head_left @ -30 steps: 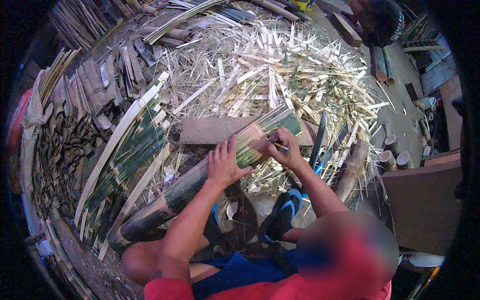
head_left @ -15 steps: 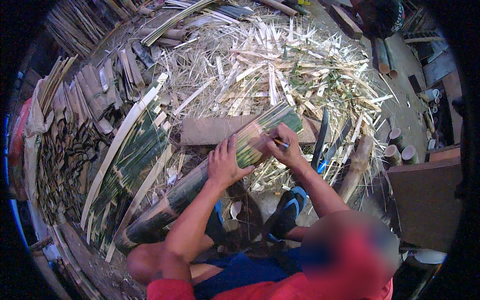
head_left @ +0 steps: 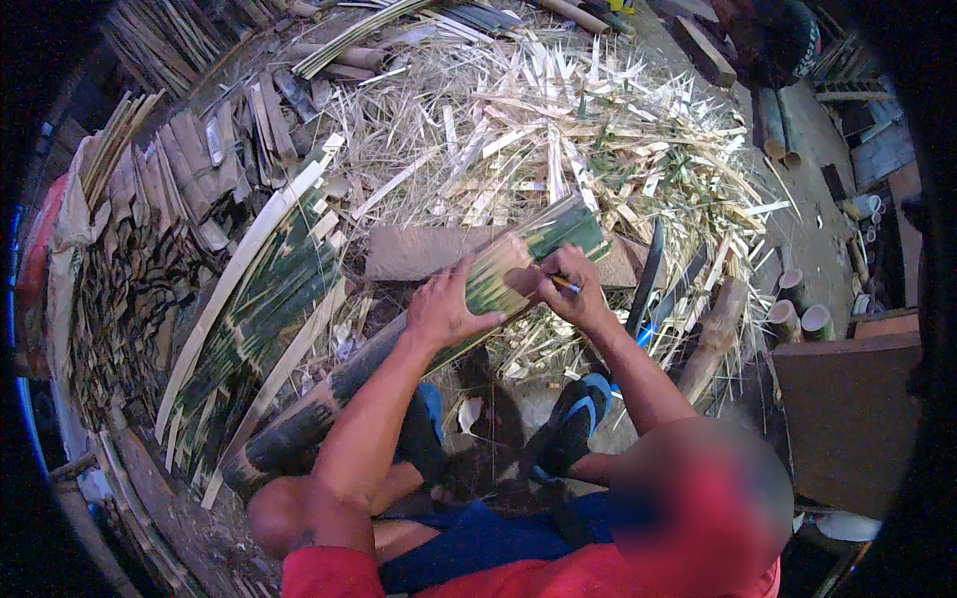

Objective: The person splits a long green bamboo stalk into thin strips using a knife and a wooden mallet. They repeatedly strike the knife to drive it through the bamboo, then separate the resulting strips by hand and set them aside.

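Observation:
A thick bamboo pole [head_left: 339, 395] slants from the lower left up to the right, dark along its near part and green with pale scraped patches at its far end. That far end lies across a brown wooden board [head_left: 409, 253]. My left hand [head_left: 445, 307] lies over the pole's upper side, thumb stretched out apart from the fingers. Farther up the pole, my right hand [head_left: 578, 291] is closed on a thin pencil [head_left: 564, 283]; its tip is hidden by the fingers. A dark blade [head_left: 649, 267] with a blue handle leans just right of the right hand.
Pale bamboo shavings [head_left: 558, 110] pile up beyond the board. Left of the pole lie split green bamboo slats [head_left: 269, 299], and stacked brown pieces [head_left: 130, 269] fill the far left. A short log [head_left: 716, 334], cut bamboo tubes [head_left: 786, 317] and a brown panel [head_left: 847, 419] stand at right.
My left hand's fingers have drawn closer together and shifted slightly along the pole. The right hand stays on the pole's far part with the pencil. The view has shifted a little.

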Available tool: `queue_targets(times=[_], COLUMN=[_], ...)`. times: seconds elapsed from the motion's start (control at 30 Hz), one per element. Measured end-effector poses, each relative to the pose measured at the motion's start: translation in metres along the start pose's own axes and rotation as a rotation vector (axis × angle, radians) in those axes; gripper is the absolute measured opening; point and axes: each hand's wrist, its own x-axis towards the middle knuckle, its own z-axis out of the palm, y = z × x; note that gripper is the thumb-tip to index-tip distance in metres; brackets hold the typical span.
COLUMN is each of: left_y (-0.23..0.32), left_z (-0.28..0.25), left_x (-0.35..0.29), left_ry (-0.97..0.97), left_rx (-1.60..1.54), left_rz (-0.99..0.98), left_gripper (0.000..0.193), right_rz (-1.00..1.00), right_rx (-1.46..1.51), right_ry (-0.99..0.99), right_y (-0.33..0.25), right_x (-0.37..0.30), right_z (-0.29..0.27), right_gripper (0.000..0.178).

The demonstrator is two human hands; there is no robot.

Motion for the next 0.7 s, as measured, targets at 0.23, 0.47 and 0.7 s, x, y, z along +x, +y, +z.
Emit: queue_targets(times=[0.23,0.47,0.7], left_y=[0.002,0.000,0.034], left_z=[0.000,-0.004,0.017], left_x=[-0.002,0.002,-0.032], left_ry=[-0.009,-0.053,0.176], left_rx=[-0.022,-0.036,0.320], left_rz=[-0.007,-0.026,-0.016], left_gripper=[0.117,0.121,0.122], right_rz=[-0.008,-0.006,0.257], right_rx=[0.027,0.051,0.167], right_ry=[-0.016,-0.085,-0.026], right_y=[0.000,0.002,-0.008], right_x=[0.001,0.007,0.008], right_z=[-0.003,-0.011,-0.014], right_gripper=[0.013,0.017,0.017])
